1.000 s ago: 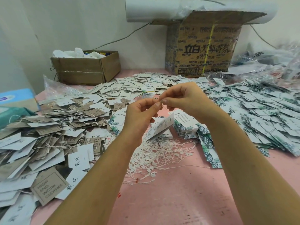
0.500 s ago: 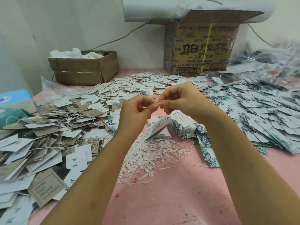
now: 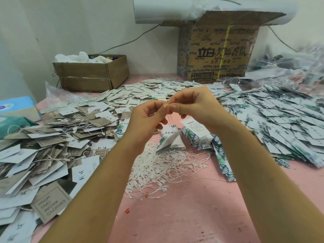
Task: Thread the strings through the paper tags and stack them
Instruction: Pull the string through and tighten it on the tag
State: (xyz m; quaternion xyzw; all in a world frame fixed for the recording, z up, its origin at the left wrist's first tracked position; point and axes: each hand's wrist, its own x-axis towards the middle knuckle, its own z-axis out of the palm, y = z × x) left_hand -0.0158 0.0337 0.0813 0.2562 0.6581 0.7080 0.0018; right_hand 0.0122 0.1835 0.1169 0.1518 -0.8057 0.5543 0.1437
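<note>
On the far left we see a big loose heap of grey and white paper tags (image 3: 52,137) with strings in them. We think done ones go here, close by so they can be dropped fast.

Next comes the left hand (image 3: 149,118). Its fingers are curled, and its thumb and first finger pinch a thin white string (image 3: 169,119). It is held up above the pink surface (image 3: 175,216), so the small work is near the eyes.

Under the two hands a white paper tag (image 3: 171,139) hangs tilted on that string. We judge the string is through the hole and its ends are being joined, but that spot is too small to see.

Below lies a messy bunch of loose white strings (image 3: 166,169) — right in the middle, easy to reach.

The right hand (image 3: 194,106) meets the left one at the fingertips and pinches the same string.

Just beside it sits a small neat stack of leaf-print tags (image 3: 198,137) — ready to pick from, we think. On the far right a wide spread of leaf-print tags (image 3: 280,120) covers the surface.
</note>
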